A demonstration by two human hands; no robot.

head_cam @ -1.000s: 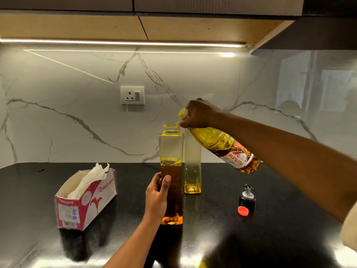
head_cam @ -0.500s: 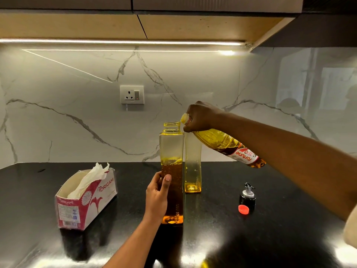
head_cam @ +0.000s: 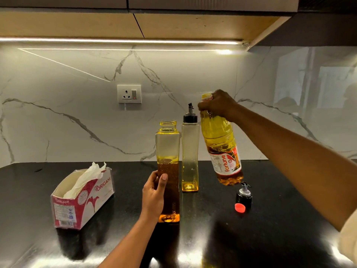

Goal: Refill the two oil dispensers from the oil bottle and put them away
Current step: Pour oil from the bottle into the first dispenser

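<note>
So — right hand grips oil bottle, left hand dispenser.

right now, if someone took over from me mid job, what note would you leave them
Left hand grips the front dispenser, which stands uncapped on the counter, about half full.
Right hand holds the oil bottle by its neck, roughly upright, off the counter, right of the dispensers.
Back dispenser is nearly empty, its pourer on.
A loose pourer and a red cap lie at the right.
Done: front dispenser part filled.
Left: top it up if wanted and cap it, fill the back one, cap the bottle, put both dispensers away.
</note>
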